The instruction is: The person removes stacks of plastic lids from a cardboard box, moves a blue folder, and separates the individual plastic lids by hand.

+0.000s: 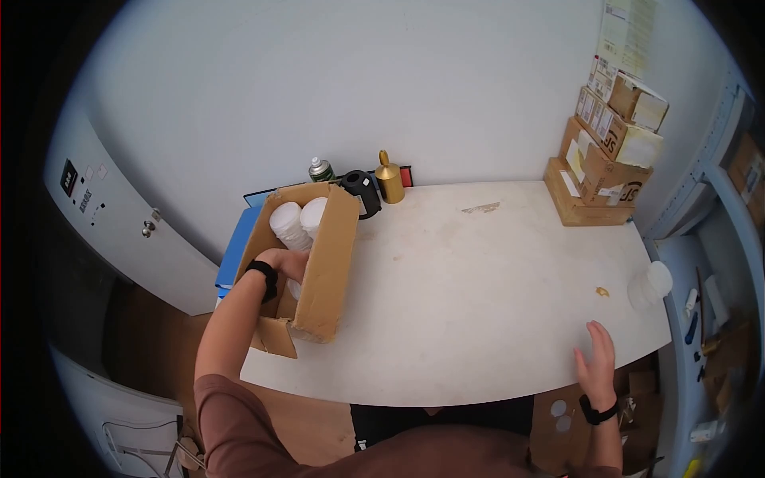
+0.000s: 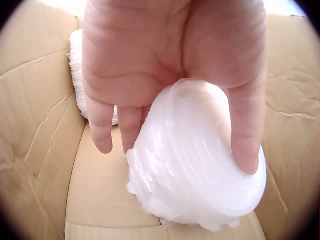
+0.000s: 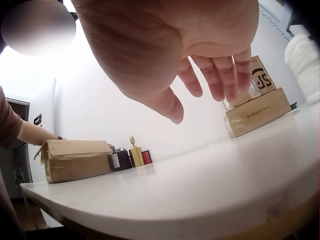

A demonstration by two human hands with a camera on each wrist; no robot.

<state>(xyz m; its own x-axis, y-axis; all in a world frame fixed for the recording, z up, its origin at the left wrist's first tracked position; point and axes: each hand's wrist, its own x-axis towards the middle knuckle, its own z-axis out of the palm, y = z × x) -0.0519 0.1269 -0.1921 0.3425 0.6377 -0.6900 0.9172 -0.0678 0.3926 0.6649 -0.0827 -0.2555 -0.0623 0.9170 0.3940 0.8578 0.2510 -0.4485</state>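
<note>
My left hand (image 1: 284, 261) reaches down into an open cardboard box (image 1: 333, 263) on the table's left side. In the left wrist view, the thumb and fingers of this hand (image 2: 175, 50) grip a tilted stack of translucent white plastic pieces (image 2: 195, 160); part of the fingers is hidden behind it. More white stacks (image 1: 288, 223) stand at the box's far end. The right hand (image 1: 598, 370), fingers extended and apart, hovers at the table's front right edge, holding nothing. Beyond it is another white stack (image 1: 650, 285), also visible in the right wrist view (image 3: 305, 65).
Behind the cardboard box are a spray can (image 1: 321, 170), a black object (image 1: 362, 193) and a gold bottle (image 1: 390, 179). A blue item (image 1: 237, 247) lies left of the box. Taped parcels (image 1: 610, 159) are piled at the back right, and shelving (image 1: 737, 207) borders the right side.
</note>
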